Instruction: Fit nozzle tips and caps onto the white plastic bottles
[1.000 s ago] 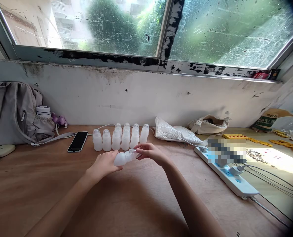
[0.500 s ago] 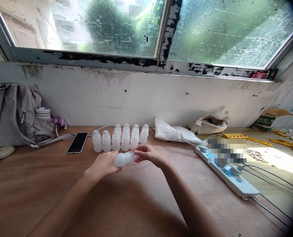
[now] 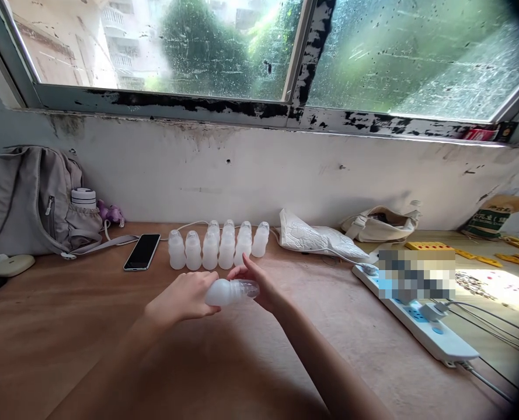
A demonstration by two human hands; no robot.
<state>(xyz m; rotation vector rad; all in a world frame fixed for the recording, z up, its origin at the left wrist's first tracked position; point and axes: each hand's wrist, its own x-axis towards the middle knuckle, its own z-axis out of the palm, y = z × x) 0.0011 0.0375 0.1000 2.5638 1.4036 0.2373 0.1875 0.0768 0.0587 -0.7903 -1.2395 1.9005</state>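
Note:
My left hand (image 3: 183,297) is closed around the body of a frosted white bottle (image 3: 221,291), which lies tilted on its side above the table. Its clear domed cap (image 3: 247,289) points right, toward my right hand (image 3: 265,286). That hand is open, with the thumb raised and the fingers apart behind the cap. Whether the palm touches the cap I cannot tell. Just beyond my hands, several like bottles (image 3: 193,251) with clear caps stand upright in close rows on the wooden table (image 3: 224,373).
A phone (image 3: 142,252) lies left of the bottles, near a grey backpack (image 3: 35,198). Behind on the right are a white padded pouch (image 3: 316,236) and a beige bag (image 3: 379,224). A power strip (image 3: 443,341) with plugs and cords runs along the right side.
My right hand's fingers have come off the clear cap and spread, with the thumb now up. The bottle stays in my left hand. The camera view has shifted slightly.

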